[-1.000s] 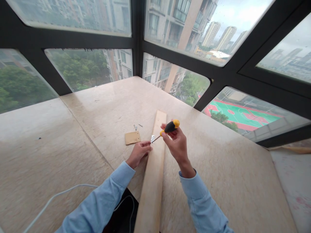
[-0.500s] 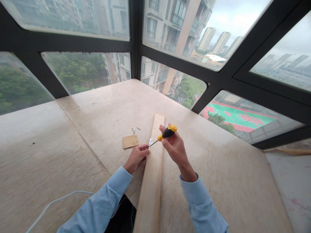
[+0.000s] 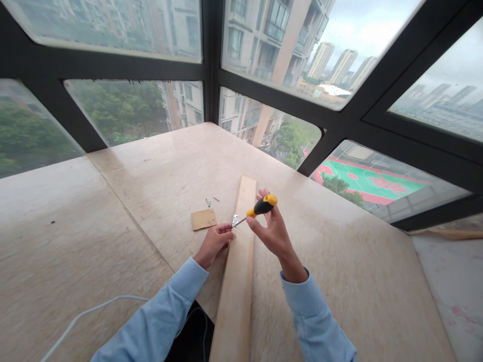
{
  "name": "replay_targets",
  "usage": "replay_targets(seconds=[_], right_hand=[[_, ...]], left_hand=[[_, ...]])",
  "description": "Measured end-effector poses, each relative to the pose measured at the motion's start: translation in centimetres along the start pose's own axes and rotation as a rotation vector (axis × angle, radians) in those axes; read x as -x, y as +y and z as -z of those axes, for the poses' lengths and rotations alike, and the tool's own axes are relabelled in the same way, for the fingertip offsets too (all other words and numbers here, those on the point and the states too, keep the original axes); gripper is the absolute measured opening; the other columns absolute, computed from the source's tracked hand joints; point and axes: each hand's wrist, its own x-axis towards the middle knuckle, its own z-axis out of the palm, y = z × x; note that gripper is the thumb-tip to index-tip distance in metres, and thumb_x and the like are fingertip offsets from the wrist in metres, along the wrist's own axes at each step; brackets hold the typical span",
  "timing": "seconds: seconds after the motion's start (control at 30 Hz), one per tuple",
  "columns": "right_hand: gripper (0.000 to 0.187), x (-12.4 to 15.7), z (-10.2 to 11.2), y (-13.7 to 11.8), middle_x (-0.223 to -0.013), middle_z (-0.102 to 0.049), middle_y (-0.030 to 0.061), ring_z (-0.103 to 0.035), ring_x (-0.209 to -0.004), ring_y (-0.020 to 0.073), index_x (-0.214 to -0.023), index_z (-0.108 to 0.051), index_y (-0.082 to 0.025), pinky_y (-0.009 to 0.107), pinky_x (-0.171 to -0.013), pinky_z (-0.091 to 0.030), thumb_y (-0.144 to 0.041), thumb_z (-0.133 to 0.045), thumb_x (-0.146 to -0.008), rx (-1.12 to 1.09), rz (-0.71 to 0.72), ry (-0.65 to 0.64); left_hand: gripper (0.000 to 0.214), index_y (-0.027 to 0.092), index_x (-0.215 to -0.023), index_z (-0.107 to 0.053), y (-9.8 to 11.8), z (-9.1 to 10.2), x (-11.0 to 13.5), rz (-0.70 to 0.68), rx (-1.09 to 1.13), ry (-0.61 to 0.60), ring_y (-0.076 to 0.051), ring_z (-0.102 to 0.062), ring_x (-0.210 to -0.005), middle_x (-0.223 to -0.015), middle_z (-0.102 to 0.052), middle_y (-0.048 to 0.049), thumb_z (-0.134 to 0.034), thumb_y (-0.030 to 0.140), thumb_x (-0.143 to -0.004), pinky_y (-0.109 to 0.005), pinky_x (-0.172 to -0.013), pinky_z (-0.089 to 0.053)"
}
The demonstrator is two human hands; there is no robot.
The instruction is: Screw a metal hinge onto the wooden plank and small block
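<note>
A long pale wooden plank (image 3: 236, 281) lies on the marble sill, running away from me. A small metal hinge (image 3: 235, 220) sits at the plank's left edge. My left hand (image 3: 214, 242) is closed, pinching at the plank's edge just below the hinge. My right hand (image 3: 272, 230) holds the black and yellow handle of a screwdriver (image 3: 260, 206) between thumb and fingers, and its thin shaft points down left at the hinge. Both sleeves are light blue.
A small square of thin wood (image 3: 204, 219) lies left of the hinge, with a few loose screws (image 3: 209, 201) just beyond it. A white cable (image 3: 86, 314) curves across the sill at lower left. Dark-framed windows (image 3: 210, 65) close off the far sides.
The view tipped up slightly after the earliest frame. My right hand's fingers have shifted on the screwdriver handle, opening a little around it. My left hand stays at the hinge.
</note>
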Motion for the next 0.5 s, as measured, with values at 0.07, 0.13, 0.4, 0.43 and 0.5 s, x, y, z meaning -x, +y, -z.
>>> replay_targets(seconds=[0.07,0.13,0.4,0.43,0.5], right_hand=[[0.064,0.04,0.08,0.08,-0.132,-0.056,0.0131,-0.054,-0.124,0.0277,-0.13,-0.05,-0.023,0.05,-0.104,-0.046,-0.037,-0.077,-0.075,0.145,0.005,0.078],[0.052,0.03,0.06,0.15,-0.113,-0.067,0.0106,-0.065,-0.104,0.0259,-0.118,-0.058,-0.021,0.048,-0.095,-0.053,-0.038,-0.078,-0.073,0.192,-0.025,0.14],[0.048,0.04,-0.47,-0.06,-0.131,-0.061,0.012,-0.06,-0.12,0.0244,-0.126,-0.051,-0.022,0.044,-0.101,-0.05,-0.036,-0.067,-0.084,-0.143,-0.009,-0.012],[0.054,0.09,-0.49,-0.09,-0.137,-0.056,0.0129,-0.056,-0.125,0.0248,-0.131,-0.048,-0.023,0.044,-0.103,-0.048,-0.036,-0.067,-0.083,-0.115,0.01,-0.021],[0.058,0.19,-0.48,-0.12,-0.134,-0.057,0.0135,-0.057,-0.122,0.0255,-0.13,-0.05,-0.022,0.045,-0.102,-0.048,-0.038,-0.073,-0.079,0.055,0.034,0.037]], left_hand=[[0.038,0.013,-0.095,-0.071,0.01,-0.01,0.03,-0.005,0.0,-0.008,-0.013,-0.063,-0.079,-0.095,-0.071,-0.0057,-0.075,0.021,-0.058,-0.021,-0.068,-0.046],[0.038,0.013,-0.095,-0.071,-0.02,0.01,0.02,-0.004,-0.005,-0.009,-0.013,-0.063,-0.077,-0.094,-0.071,-0.0056,-0.075,0.021,-0.058,-0.021,-0.066,-0.045],[0.039,0.012,-0.093,-0.071,-0.26,0.21,-0.25,-0.002,0.04,-0.042,-0.014,-0.063,-0.077,-0.092,-0.071,-0.006,-0.076,0.02,-0.055,-0.022,-0.068,-0.047],[0.039,0.012,-0.093,-0.071,-0.27,0.23,-0.26,-0.005,0.044,-0.045,-0.014,-0.063,-0.077,-0.092,-0.071,-0.0061,-0.076,0.02,-0.055,-0.022,-0.068,-0.047],[0.039,0.012,-0.094,-0.071,-0.28,0.26,-0.26,-0.009,0.043,-0.052,-0.014,-0.063,-0.078,-0.093,-0.071,-0.0065,-0.075,0.02,-0.056,-0.023,-0.07,-0.048]])
